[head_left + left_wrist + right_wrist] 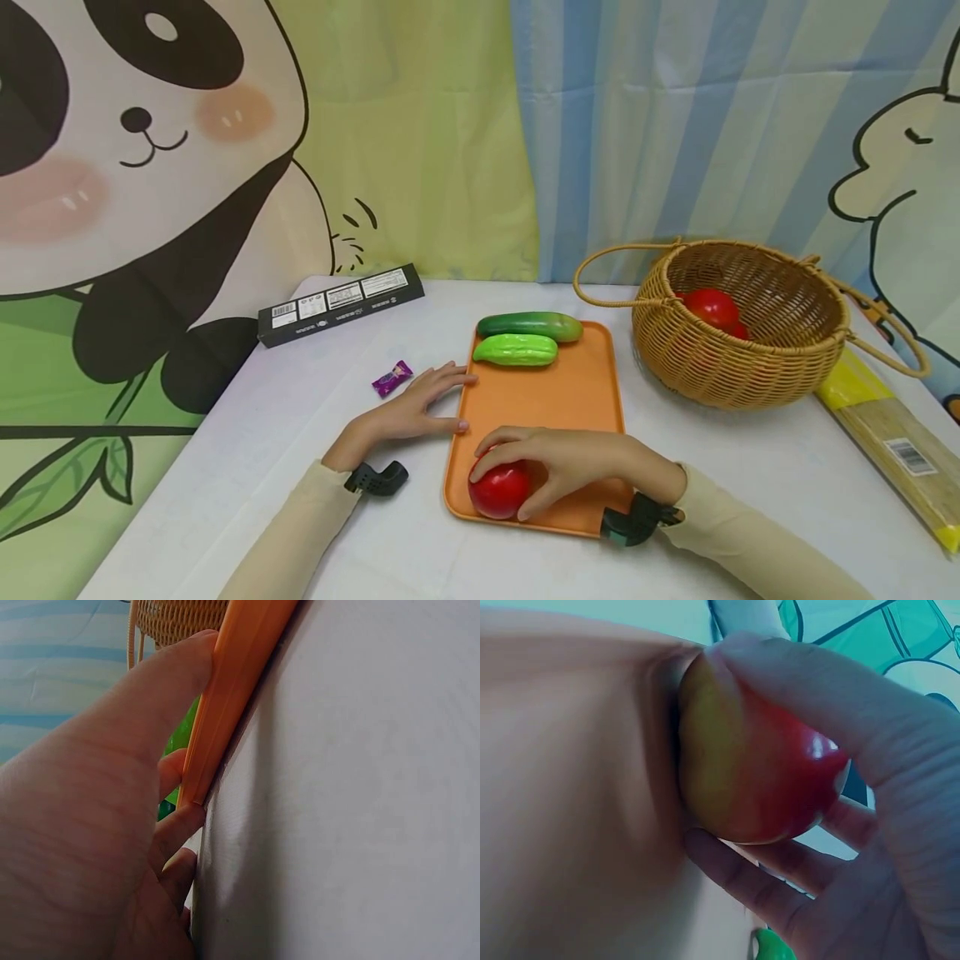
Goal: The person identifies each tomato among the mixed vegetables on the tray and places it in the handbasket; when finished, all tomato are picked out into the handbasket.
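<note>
On the near left corner of an orange tray (543, 404), my right hand (573, 458) grips a red apple (498, 492), thumb on one side and fingers on the other. The right wrist view shows a yellow patch on the apple (761, 772), low over the tray. My left hand (408, 410) lies beside the tray's left edge with fingers spread. In the left wrist view its thumb and fingertips touch the tray's rim (229, 705). A dark green cucumber (528, 325) and a bright green, ridged vegetable (516, 350) lie side by side at the tray's far end.
A wicker basket (738, 367) with red fruit (711, 308) inside stands right of the tray, handles out to both sides. A yellow-ended packet (892, 442) lies beyond it. Left are a purple wrapped candy (392, 379) and a long black box (341, 305).
</note>
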Demonstrator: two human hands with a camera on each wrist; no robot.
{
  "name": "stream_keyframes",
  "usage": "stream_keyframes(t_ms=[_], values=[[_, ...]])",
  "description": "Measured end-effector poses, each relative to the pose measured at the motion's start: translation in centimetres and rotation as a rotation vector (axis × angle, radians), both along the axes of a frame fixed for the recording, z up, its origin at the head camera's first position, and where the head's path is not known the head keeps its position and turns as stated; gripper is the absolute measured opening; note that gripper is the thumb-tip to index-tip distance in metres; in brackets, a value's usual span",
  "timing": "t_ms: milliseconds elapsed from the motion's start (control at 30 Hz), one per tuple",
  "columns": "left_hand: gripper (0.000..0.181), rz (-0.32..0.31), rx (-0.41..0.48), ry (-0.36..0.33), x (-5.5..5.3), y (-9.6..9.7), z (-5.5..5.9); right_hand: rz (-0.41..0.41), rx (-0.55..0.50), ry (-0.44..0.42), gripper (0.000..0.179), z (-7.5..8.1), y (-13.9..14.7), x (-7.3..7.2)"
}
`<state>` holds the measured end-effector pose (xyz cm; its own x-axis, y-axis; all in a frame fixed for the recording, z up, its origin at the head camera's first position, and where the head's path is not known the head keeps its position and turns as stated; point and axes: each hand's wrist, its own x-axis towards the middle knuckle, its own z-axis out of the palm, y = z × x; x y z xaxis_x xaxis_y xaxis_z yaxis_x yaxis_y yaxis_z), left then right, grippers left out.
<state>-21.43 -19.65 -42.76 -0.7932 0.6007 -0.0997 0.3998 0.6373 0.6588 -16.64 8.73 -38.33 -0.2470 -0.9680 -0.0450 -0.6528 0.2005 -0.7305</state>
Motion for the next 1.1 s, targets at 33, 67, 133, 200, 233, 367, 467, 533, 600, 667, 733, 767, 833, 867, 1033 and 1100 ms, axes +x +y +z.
stream_keyframes(t_ms=[33,67,133,200,233,367,467,533,600,667,733,767,833,867,1033,1100], values=[[0.070,0.002,-0.001,0.000,0.0,0.0,0.0,-0.003,0.007,-0.004,0.055,0.0,0.1,0.0],[0.071,0.003,0.000,0.000,0.0,0.0,0.0,-0.004,0.012,-0.008,0.055,0.1,0.2,0.0],[0.071,0.004,0.000,0.000,0.0,0.0,0.1,-0.007,0.016,-0.013,0.054,0.2,0.4,0.0],[0.071,0.006,0.001,-0.001,0.0,0.0,0.1,-0.008,0.014,-0.016,0.054,0.3,0.6,-0.1],[0.071,0.005,0.002,-0.002,0.0,0.0,0.1,-0.007,0.010,-0.016,0.055,0.3,0.7,-0.1],[0.071,0.000,0.002,0.004,0.0,0.1,0.0,-0.001,-0.008,-0.004,0.055,0.3,1.2,-0.2],[0.071,-0.006,0.003,0.008,0.0,0.1,0.0,0.002,-0.029,0.002,0.055,0.2,1.5,-0.3],[0.071,-0.007,0.003,0.007,0.0,0.0,0.0,0.005,-0.046,0.004,0.055,0.2,1.8,-0.4],[0.071,-0.007,0.002,0.006,0.0,0.0,0.0,0.006,-0.059,-0.003,0.055,0.2,2.0,-0.5],[0.071,-0.008,0.001,0.005,0.0,0.0,0.0,0.006,-0.069,0.002,0.055,0.2,2.2,-0.6],[0.071,-0.010,-0.001,0.008,-0.1,0.0,-0.1,-0.001,-0.074,0.004,0.055,0.4,2.5,-0.7],[0.071,-0.011,-0.001,0.009,-0.1,0.0,-0.1,-0.004,-0.076,0.004,0.055,0.4,2.6,-0.7],[0.071,-0.012,-0.002,0.014,-0.1,0.0,-0.1,-0.011,-0.079,0.009,0.055,0.6,2.8,-0.8],[0.071,-0.011,-0.001,0.014,-0.1,0.0,-0.2,-0.017,-0.080,0.007,0.055,0.8,2.9,-0.9],[0.071,-0.008,-0.001,0.008,-0.1,-0.1,-0.2,-0.052,-0.099,-0.009,0.054,1.7,3.4,-1.1],[0.071,-0.007,0.000,0.004,-0.1,-0.1,-0.2,-0.064,-0.112,-0.008,0.054,2.2,3.6,-1.1]])
